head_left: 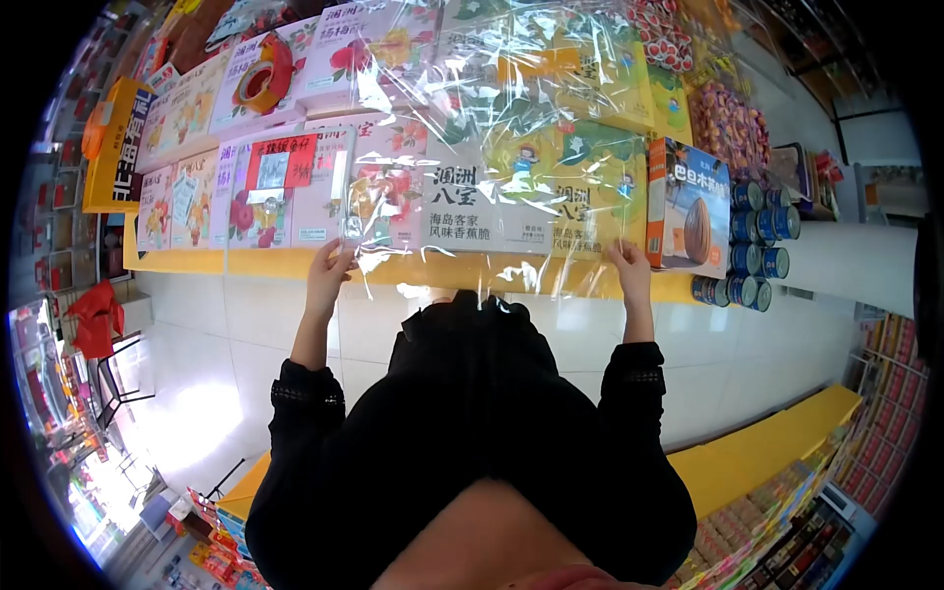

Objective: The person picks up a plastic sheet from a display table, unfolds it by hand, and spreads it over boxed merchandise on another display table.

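Note:
A wrinkled sheet of clear plastic film (pixel 472 118) lies over several packaged snack boxes on a display counter, its near edge hanging over the front. My left hand (pixel 332 267) pinches the film at its near left corner, beside a pink floral box (pixel 388 197). Over on the right, my right hand (pixel 629 265) has its fingers closed on the film's near right edge, close to a yellow-green box (pixel 590 192). Glare on the film partly hides the box fronts beneath.
A tape roll (pixel 264 81) rests on the boxes at back left, with a red handwritten sign (pixel 285 162) nearer. An almond-picture box (pixel 688 206) and several stacked cans (pixel 762 226) stand right. The counter has a yellow edge (pixel 197 260); another yellow-topped shelf (pixel 767 442) is behind me.

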Motion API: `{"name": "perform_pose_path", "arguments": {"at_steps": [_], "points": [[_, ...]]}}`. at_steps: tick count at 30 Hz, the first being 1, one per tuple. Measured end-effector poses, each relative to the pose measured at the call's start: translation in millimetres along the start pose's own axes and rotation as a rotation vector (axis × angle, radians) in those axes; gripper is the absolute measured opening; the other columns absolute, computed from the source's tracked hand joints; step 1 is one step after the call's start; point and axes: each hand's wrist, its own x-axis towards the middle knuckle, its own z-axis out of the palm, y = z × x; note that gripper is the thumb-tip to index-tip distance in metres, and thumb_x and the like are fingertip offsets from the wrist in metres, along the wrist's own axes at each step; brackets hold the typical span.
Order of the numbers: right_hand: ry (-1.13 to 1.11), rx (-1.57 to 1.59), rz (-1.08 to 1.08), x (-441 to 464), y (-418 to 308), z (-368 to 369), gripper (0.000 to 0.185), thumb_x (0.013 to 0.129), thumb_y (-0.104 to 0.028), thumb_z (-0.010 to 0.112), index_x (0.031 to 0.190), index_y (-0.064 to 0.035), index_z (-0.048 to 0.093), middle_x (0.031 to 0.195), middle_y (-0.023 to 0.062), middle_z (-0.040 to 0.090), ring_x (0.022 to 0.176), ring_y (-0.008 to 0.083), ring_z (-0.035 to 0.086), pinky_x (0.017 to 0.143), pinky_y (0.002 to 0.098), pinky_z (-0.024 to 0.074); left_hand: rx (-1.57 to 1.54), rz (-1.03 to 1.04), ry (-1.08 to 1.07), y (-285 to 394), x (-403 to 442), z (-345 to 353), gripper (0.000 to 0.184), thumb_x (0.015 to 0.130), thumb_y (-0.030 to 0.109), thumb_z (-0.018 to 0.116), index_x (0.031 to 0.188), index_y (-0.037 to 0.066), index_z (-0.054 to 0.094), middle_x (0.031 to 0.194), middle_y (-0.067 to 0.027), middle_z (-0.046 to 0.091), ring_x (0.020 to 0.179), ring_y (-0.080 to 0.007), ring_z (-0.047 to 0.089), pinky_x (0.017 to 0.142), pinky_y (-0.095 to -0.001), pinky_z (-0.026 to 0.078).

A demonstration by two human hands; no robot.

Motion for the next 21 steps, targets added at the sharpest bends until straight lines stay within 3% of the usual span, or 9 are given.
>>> {"name": "perform_pose_path", "arguments": {"at_steps": [3, 5, 9, 11, 15, 17, 21], "points": [[-0.067, 0.079, 0.06, -6.9, -1.1, -8.1, 0.029, 0.079, -0.014, 0.055, 0.102, 0.0022, 0.05, 0.081, 0.0014, 0.053, 0.07, 0.0083, 0.048, 0.066, 0.0206, 0.0389, -0.077, -0.01, 0.004, -11.6, 2.3, -7.3, 0.033, 0.079, 0.016, 0.054, 0.107, 0.0, 0.047, 0.082, -0.0049, 0.059, 0.072, -0.0074, 0.054, 0.061, -0.0181, 0.042], [-0.044, 0.493, 0.194, -16.0, 2.5, -10.8, 0.027, 0.08, -0.01, 0.053, 0.104, 0.0018, 0.05, 0.079, 0.0018, 0.054, 0.065, 0.008, 0.049, 0.06, 0.0201, 0.0414, -0.14, 0.015, -0.002, -16.4, -4.1, -10.1, 0.029, 0.08, 0.015, 0.054, 0.103, -0.001, 0.05, 0.081, -0.0046, 0.06, 0.072, -0.0072, 0.054, 0.061, -0.0179, 0.041], [-0.051, 0.447, 0.207, -24.5, 19.2, -14.8, 0.024, 0.083, -0.01, 0.049, 0.103, 0.0015, 0.051, 0.081, 0.0035, 0.055, 0.067, 0.0099, 0.052, 0.062, 0.0214, 0.0439, -0.175, -0.038, 0.002, -27.8, -21.6, -4.9, 0.025, 0.079, 0.011, 0.054, 0.101, -0.001, 0.051, 0.081, -0.0053, 0.06, 0.069, -0.0078, 0.055, 0.061, -0.0181, 0.042], [-0.068, 0.221, 0.093, -26.5, 23.3, -15.1, 0.026, 0.084, -0.012, 0.046, 0.106, 0.0019, 0.048, 0.085, 0.0051, 0.056, 0.071, 0.0108, 0.053, 0.064, 0.022, 0.0443, -0.121, -0.006, -0.059, -39.7, -26.1, 1.2, 0.022, 0.078, 0.008, 0.055, 0.097, -0.001, 0.051, 0.082, -0.0063, 0.06, 0.069, -0.0097, 0.056, 0.063, -0.02, 0.044], [-0.058, 0.309, 0.121, -35.8, 8.9, -22.6, 0.029, 0.085, -0.012, 0.043, 0.11, 0.0018, 0.044, 0.089, 0.0069, 0.055, 0.075, 0.0113, 0.053, 0.066, 0.0226, 0.0442, -0.267, -0.058, -0.007, -49.7, -28.2, 11.3, 0.021, 0.079, 0.008, 0.053, 0.098, -0.001, 0.049, 0.084, -0.0072, 0.059, 0.071, -0.0118, 0.056, 0.066, -0.0219, 0.045], [-0.099, 0.192, 0.021, -35.3, 23.1, -27.5, 0.032, 0.084, -0.013, 0.046, 0.113, 0.0014, 0.04, 0.094, 0.0083, 0.054, 0.08, 0.0123, 0.052, 0.069, 0.0234, 0.0439, -0.294, -0.045, 0.009, -54.0, -25.8, 12.9, 0.021, 0.079, 0.009, 0.053, 0.098, -0.001, 0.049, 0.085, -0.0075, 0.059, 0.073, -0.0127, 0.056, 0.066, -0.0226, 0.046], [-0.047, 0.257, 0.169, -52.0, 37.3, -25.9, 0.034, 0.08, -0.01, 0.051, 0.111, 0.0016, 0.041, 0.094, 0.0092, 0.054, 0.083, 0.013, 0.052, 0.071, 0.0236, 0.0435, -0.325, -0.051, -0.002, -49.1, -30.8, 16.6, 0.025, 0.084, 0.014, 0.047, 0.105, 0.002, 0.047, 0.093, -0.0087, 0.057, 0.078, -0.0137, 0.057, 0.068, -0.0252, 0.047]]}}
